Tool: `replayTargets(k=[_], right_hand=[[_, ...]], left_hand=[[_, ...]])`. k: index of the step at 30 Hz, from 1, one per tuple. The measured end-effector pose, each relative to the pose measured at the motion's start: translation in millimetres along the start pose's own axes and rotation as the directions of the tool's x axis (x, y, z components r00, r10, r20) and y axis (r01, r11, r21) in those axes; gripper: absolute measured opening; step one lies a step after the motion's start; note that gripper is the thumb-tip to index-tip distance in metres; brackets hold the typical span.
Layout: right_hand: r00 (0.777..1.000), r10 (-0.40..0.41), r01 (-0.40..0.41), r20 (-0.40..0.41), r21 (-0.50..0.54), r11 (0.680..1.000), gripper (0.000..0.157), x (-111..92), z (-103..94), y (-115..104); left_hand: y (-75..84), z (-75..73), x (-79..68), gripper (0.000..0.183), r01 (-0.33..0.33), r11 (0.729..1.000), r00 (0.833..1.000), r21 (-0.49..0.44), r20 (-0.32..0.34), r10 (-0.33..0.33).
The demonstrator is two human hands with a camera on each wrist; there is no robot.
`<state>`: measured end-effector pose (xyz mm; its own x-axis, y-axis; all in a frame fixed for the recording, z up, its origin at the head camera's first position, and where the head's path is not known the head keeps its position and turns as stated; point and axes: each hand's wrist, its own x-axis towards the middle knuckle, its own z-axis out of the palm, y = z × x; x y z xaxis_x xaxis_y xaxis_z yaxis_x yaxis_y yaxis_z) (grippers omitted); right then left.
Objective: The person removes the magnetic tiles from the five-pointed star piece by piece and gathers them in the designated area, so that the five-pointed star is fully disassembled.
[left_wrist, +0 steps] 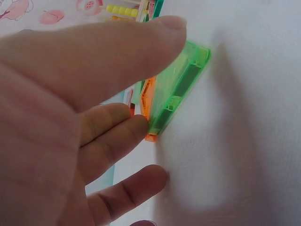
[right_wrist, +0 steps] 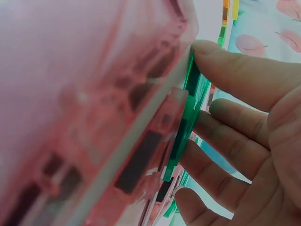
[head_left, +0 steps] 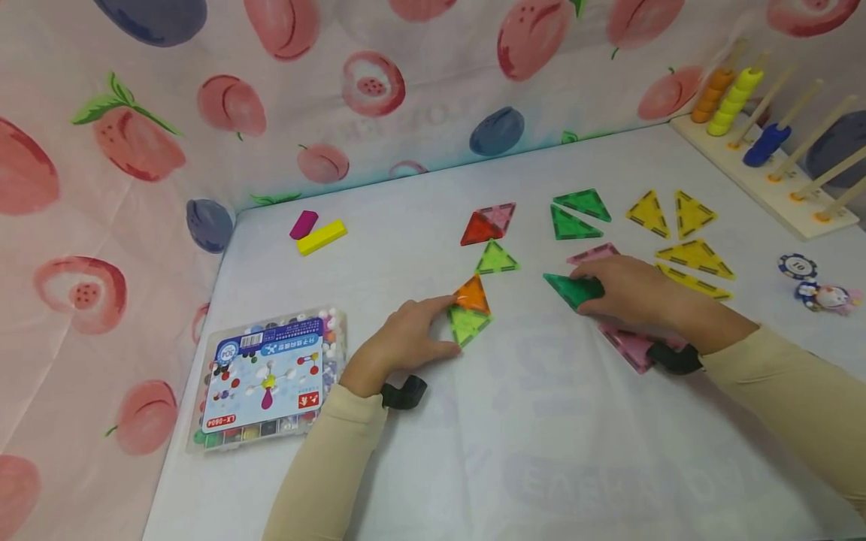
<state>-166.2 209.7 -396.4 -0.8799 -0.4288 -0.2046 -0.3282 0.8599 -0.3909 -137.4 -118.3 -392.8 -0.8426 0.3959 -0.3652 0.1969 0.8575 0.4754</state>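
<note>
My left hand (head_left: 409, 338) reaches to a lime green triangular magnetic tile (head_left: 468, 324) joined edge to edge with an orange triangular tile (head_left: 471, 294). Its index finger touches the orange tile's side, and the thumb lies by the lime one's lower corner, fingers fairly straight. My right hand (head_left: 632, 289) pinches a dark green triangular tile (head_left: 568, 289) between thumb and fingers. Pink triangular tiles (head_left: 629, 349) lie beneath that hand, partly hidden by it. Above the orange tile, another lime tile (head_left: 497, 259) meets a red tile (head_left: 480, 228) and a pink tile (head_left: 499, 216).
Two green tiles (head_left: 575, 224) and several yellow tiles (head_left: 695, 258) lie farther back. A pegged bead stand (head_left: 751, 150) is at right, near a poker chip (head_left: 797, 266) and small figurine (head_left: 827, 296). A molecule-kit box (head_left: 264, 379) sits left; yellow (head_left: 322, 237) and magenta blocks (head_left: 304, 225) lie behind it.
</note>
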Motion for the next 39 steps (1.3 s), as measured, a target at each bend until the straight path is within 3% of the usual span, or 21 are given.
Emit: replayTargets(k=[11,18,21,26,30,34,39], right_hand=[[0.999,0.032,-0.032,0.013,-0.005,0.999,0.048,-4.4,-7.1,4.1],[0.992,0.106,-0.095,-0.074,0.137,0.986,0.05,-12.3,-34.4,-1.9],[0.987,0.083,-0.064,-0.14,0.14,0.988,0.047,-13.5,-45.3,-2.7],[0.983,0.016,0.008,-0.183,0.132,0.991,0.043,-4.6,-48.4,-4.8],[0.99,-0.029,0.049,-0.141,0.139,0.989,0.041,11.5,-39.5,-17.2],[0.997,-0.081,0.081,-0.004,0.13,0.988,0.043,29.0,-20.9,-39.3],[0.972,-0.199,0.184,0.123,0.125,0.975,0.044,45.6,2.7,-65.3]], left_hand=[[-0.6,0.2,0.8,0.072,-0.011,1.0,1.0,-0.007,-0.012,0.011],[-0.1,1.1,1.7,0.071,-0.011,1.0,1.0,-0.005,-0.021,0.011],[0.2,3.7,2.9,0.068,-0.021,1.0,0.998,0.011,-0.059,0.021],[0.2,9.1,6.6,0.062,-0.075,0.996,0.983,0.054,-0.161,0.083],[1.5,14.3,11.6,0.065,-0.093,0.992,0.976,0.087,-0.188,0.108],[5.3,19.4,16.4,0.066,-0.079,0.988,0.971,0.131,-0.214,0.106],[7.7,18.6,19.5,0.066,-0.066,0.986,0.966,0.153,-0.239,0.102]])
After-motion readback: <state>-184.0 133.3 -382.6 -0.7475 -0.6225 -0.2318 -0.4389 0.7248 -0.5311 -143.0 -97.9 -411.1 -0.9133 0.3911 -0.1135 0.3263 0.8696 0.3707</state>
